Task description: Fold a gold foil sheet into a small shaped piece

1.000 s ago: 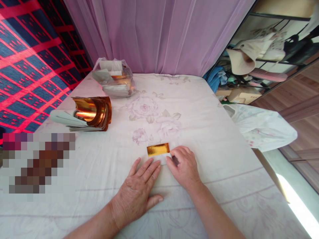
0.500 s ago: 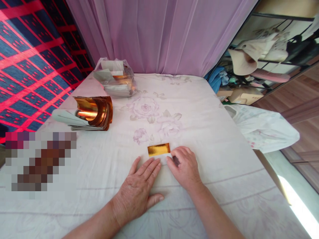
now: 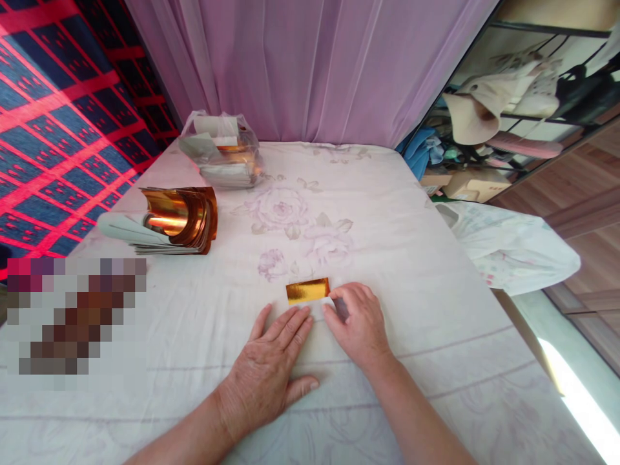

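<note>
A small sheet of paper lies on the flowered white cloth (image 3: 402, 219) in front of me. Its gold foil strip (image 3: 307, 290) shows at the far edge. My left hand (image 3: 268, 371) lies flat, palm down, with its fingertips pressing the white near part of the sheet just below the strip. My right hand (image 3: 357, 323) rests beside it, fingers curled and pinching the sheet's right end next to the strip. The two hands nearly touch at the fingertips.
A curled stack of gold foil sheets (image 3: 179, 218) sits at the left. A clear plastic bag (image 3: 223, 158) with more sheets lies behind it. A white plastic bag (image 3: 513, 248) hangs off the right edge. A purple curtain (image 3: 310, 64) closes the back.
</note>
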Action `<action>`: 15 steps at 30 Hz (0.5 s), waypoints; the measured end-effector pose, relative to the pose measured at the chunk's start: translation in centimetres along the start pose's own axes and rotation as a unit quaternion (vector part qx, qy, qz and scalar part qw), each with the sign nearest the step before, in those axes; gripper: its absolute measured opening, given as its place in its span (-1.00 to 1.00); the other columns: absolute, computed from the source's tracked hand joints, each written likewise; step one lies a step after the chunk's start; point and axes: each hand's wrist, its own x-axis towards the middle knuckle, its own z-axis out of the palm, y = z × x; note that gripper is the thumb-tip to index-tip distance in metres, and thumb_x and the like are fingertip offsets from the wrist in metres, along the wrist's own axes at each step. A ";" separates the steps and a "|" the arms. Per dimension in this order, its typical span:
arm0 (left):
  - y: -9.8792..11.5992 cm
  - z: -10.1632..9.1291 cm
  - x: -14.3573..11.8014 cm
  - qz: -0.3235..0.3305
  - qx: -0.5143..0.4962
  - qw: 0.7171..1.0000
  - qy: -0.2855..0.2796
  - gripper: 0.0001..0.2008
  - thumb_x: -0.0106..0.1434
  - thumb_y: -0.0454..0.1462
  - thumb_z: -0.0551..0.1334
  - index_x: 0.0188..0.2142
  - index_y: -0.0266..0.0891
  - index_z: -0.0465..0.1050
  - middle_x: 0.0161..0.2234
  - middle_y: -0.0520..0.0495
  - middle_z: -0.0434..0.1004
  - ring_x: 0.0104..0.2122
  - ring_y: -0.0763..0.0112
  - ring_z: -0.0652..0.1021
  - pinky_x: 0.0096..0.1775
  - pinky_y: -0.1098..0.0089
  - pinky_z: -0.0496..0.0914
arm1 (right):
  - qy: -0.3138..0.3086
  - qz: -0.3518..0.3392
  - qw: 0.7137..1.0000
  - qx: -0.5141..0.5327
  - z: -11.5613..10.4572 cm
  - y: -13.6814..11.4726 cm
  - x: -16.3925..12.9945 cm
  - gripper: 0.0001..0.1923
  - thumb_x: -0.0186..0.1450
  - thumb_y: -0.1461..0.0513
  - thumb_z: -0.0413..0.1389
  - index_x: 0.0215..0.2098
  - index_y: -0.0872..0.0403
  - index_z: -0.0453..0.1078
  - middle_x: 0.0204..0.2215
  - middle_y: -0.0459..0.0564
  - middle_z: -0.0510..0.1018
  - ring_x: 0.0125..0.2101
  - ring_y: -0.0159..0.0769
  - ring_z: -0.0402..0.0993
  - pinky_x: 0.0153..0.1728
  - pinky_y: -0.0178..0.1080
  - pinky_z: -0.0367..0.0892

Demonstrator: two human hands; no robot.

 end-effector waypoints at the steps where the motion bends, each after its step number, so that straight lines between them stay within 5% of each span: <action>1: 0.0 0.0 0.0 0.001 0.003 1.000 0.002 -0.24 0.33 0.16 -0.01 0.31 -0.31 0.10 0.30 -0.23 0.20 0.27 0.09 0.23 0.32 -0.03 -0.22 | 0.001 0.000 1.000 0.000 0.0 0.0 0.0 -0.96 0.24 0.24 0.12 -0.31 0.03 0.34 -0.34 -0.01 0.50 -0.20 -0.16 0.36 -0.12 -0.12 0.23; 15: 0.1 0.1 -0.1 0.000 0.013 1.000 0.008 -0.25 0.34 0.15 0.00 0.31 -0.30 0.11 0.29 -0.21 0.22 0.26 0.10 0.25 0.32 -0.01 -0.27 | -0.001 -0.009 1.000 -0.005 -0.2 0.0 0.1 -0.98 0.26 0.24 0.12 -0.35 0.02 0.37 -0.35 -0.02 0.51 -0.22 -0.19 0.37 -0.14 -0.15 0.24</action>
